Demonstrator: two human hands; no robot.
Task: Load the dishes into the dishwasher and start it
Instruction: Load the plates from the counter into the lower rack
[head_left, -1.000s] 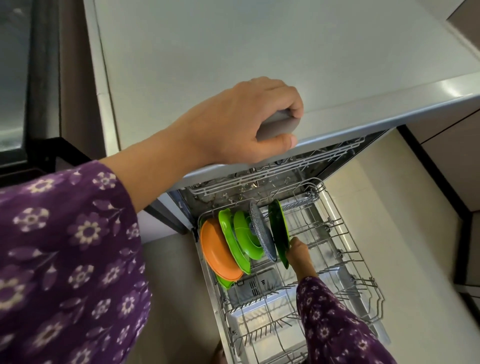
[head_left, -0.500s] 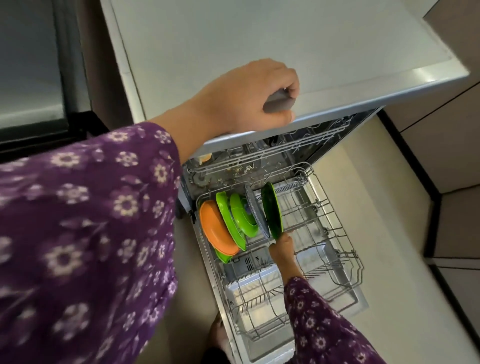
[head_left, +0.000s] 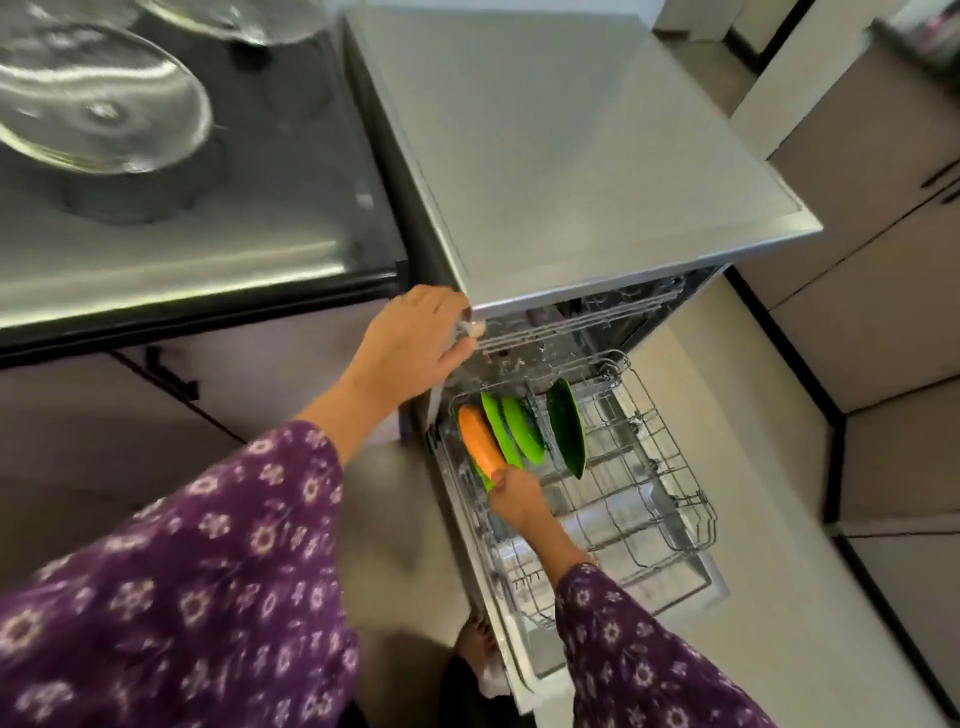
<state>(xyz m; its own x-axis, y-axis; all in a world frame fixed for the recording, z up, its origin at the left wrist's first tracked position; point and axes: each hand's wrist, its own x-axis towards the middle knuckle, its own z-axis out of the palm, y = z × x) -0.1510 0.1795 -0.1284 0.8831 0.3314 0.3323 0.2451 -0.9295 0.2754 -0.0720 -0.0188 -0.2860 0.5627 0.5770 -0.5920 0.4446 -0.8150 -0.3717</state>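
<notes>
**Dishwasher part-loaded, door open**

An orange plate, green plates and a dark green plate stand upright at the lower rack's back-left. The right hand pinches the orange plate; the left hand grips the dishwasher's corner above the rack. Closing and starting seemingly remain.

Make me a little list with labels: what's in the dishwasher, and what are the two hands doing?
Rack: pulled out
Plates: orange plate, light green plates, dark green plate, all standing on edge
Right hand: holds the orange plate's lower edge
Left hand: at the dishwasher front corner, grip unclear
</notes>
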